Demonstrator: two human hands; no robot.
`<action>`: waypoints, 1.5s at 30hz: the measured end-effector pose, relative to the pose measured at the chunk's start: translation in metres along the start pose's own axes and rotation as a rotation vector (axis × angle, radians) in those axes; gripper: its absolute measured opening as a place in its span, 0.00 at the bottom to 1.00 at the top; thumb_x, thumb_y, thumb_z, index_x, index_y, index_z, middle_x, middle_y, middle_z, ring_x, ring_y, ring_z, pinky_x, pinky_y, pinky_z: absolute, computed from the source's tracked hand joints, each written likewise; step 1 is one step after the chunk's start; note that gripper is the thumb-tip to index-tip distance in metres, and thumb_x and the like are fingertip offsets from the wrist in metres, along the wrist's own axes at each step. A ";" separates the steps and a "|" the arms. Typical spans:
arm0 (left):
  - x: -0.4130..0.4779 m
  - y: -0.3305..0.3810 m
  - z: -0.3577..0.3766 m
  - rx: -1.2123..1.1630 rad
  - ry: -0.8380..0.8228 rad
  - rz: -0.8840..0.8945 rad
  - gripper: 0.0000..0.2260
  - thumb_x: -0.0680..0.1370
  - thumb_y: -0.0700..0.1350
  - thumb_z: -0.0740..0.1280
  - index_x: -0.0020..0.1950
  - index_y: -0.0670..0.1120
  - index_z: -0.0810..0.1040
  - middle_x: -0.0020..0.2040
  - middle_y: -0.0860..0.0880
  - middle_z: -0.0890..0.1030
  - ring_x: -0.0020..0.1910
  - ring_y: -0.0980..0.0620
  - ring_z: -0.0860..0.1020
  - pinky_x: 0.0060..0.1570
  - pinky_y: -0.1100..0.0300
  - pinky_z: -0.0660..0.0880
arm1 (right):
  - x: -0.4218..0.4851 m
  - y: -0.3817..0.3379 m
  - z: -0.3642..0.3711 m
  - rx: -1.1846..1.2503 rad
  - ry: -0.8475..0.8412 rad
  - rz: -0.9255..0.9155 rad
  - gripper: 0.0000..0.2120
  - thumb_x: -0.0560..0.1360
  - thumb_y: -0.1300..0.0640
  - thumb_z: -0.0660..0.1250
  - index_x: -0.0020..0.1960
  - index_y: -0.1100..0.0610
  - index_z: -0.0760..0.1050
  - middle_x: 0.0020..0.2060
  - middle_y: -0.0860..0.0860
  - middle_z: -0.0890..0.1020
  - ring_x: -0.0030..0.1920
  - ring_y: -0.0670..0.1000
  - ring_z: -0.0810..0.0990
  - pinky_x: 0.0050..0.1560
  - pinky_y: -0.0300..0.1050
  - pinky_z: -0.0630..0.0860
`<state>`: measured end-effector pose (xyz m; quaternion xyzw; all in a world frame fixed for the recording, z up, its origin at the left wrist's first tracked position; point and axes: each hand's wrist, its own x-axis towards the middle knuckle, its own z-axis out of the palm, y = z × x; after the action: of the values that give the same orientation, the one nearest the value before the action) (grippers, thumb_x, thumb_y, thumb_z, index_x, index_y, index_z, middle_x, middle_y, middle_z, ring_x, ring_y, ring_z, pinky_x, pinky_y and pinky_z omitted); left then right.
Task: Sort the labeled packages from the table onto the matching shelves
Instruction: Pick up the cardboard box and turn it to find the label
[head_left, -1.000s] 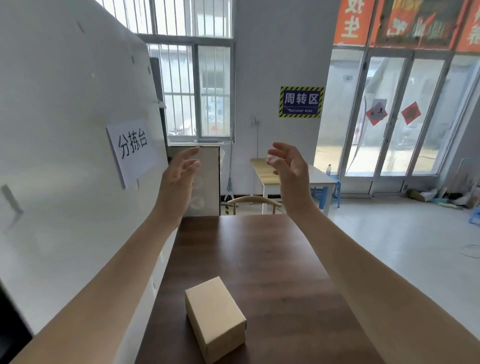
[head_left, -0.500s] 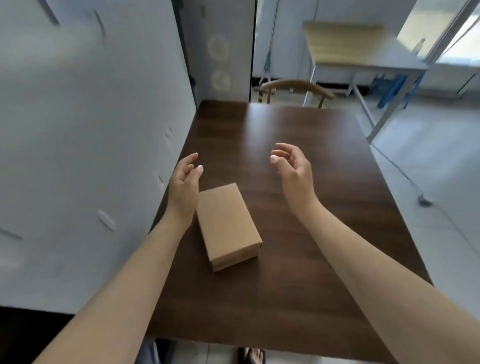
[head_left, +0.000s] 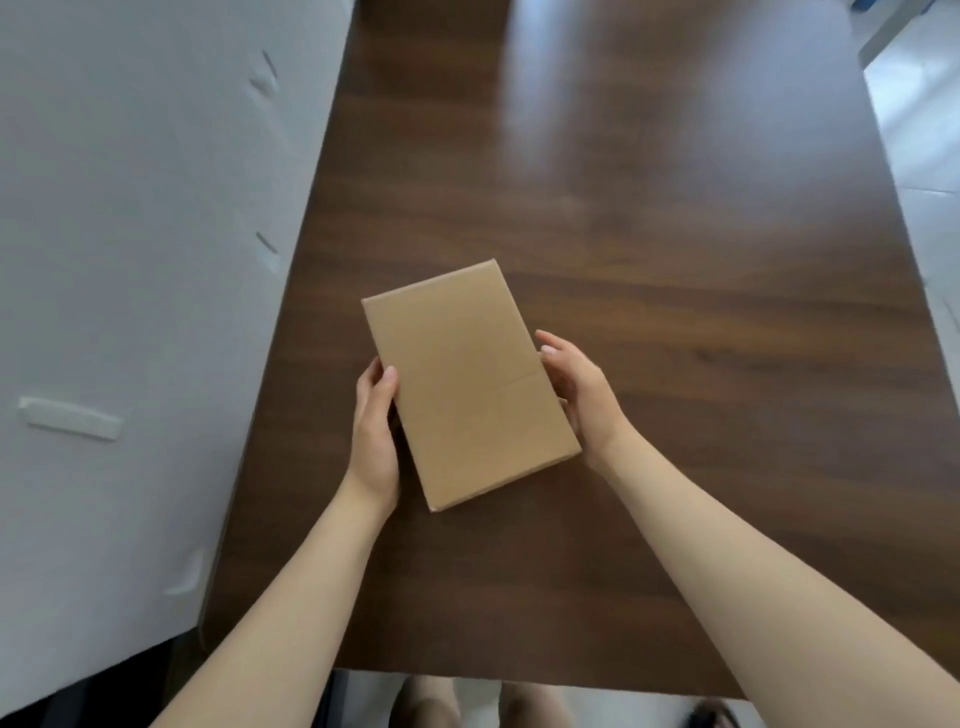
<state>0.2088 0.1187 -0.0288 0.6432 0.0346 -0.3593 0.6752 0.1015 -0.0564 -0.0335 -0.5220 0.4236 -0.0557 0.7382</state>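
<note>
A plain brown cardboard package (head_left: 467, 379) lies flat on the dark wooden table (head_left: 701, 312), turned a little counter-clockwise. No label shows on its top face. My left hand (head_left: 375, 431) presses against its left long side, thumb on the top edge. My right hand (head_left: 579, 395) cups its right long side, fingers against the edge. Both hands hold the package between them. No shelves are in view.
A white panel wall (head_left: 145, 260) runs along the table's left edge, close to my left arm. The table's near edge (head_left: 519, 675) is just in front of my legs. Pale floor (head_left: 924, 130) shows at the right.
The view has tipped down from the room to the table. Both hands dropped from in the air and closed in on the package's two long sides.
</note>
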 end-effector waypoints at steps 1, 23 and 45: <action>0.001 -0.002 -0.001 -0.025 -0.012 -0.001 0.32 0.73 0.61 0.63 0.73 0.48 0.64 0.62 0.46 0.78 0.63 0.46 0.76 0.63 0.48 0.71 | 0.005 0.006 0.001 0.043 -0.047 0.001 0.26 0.66 0.42 0.65 0.62 0.48 0.77 0.59 0.52 0.81 0.58 0.52 0.77 0.58 0.53 0.68; -0.088 0.439 0.165 -0.087 -0.522 0.846 0.23 0.74 0.55 0.62 0.68 0.48 0.70 0.61 0.40 0.79 0.53 0.42 0.80 0.52 0.44 0.80 | -0.151 -0.428 0.026 0.255 -0.046 -0.942 0.26 0.64 0.44 0.74 0.58 0.53 0.77 0.58 0.58 0.81 0.59 0.59 0.79 0.62 0.60 0.75; -0.206 0.530 0.194 -0.097 -0.286 1.260 0.21 0.77 0.41 0.68 0.70 0.50 0.70 0.69 0.48 0.72 0.69 0.50 0.70 0.58 0.63 0.70 | -0.268 -0.508 0.029 0.125 0.344 -1.485 0.28 0.59 0.43 0.76 0.59 0.43 0.75 0.58 0.50 0.79 0.57 0.53 0.80 0.55 0.57 0.81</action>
<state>0.2569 -0.0094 0.5567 0.4547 -0.4237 0.0256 0.7830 0.1344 -0.1228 0.5365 -0.6110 0.0667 -0.6417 0.4588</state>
